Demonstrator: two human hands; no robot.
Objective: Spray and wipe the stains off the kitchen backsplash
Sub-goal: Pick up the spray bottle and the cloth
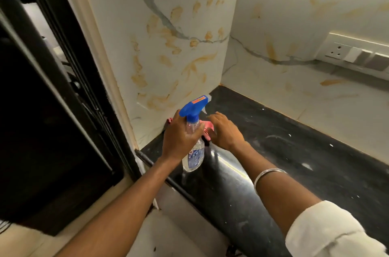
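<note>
My left hand (pixel 180 138) grips the neck of a clear spray bottle (pixel 194 151) with a blue trigger head, held above the black counter's left end. My right hand (pixel 224 130) reaches over a pink cloth (pixel 207 127) lying on the counter by the wall; its fingers are bent down onto the cloth, and the grip is hidden. The white marble backsplash (pixel 168 31) on the left wall carries many orange-brown stains, smears and dabs. More faint orange stains (pixel 332 82) mark the back wall.
The black stone counter (pixel 294 157) runs to the right, dusted with white specks. A socket and switch panel (pixel 357 54) sits on the back wall at right. A dark cabinet or appliance (pixel 42 130) stands left of the counter's end.
</note>
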